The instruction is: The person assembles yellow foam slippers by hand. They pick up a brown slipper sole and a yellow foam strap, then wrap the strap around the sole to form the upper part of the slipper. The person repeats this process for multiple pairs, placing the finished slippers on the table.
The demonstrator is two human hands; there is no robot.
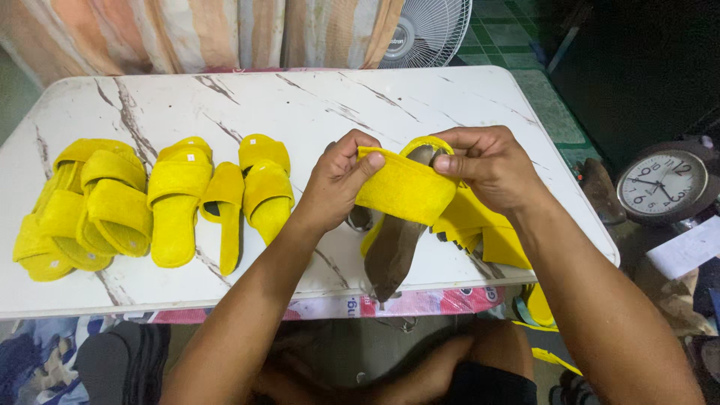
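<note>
Yellow slipper (405,187), white veined table (315,105)

Two hands, the left hand (337,180) and the right hand (487,165), are holding one yellow slipper (405,187) over the marble table (300,97), while about six more slippers (176,199) are lying on it, and one fan (427,30) and one clock (661,184) are standing beyond it.

We see a white marble-patterned table (300,105). At twelve o'clock hangs a striped curtain (187,34); at one, a fan (427,30). A clock (661,184) sits at three.
</note>
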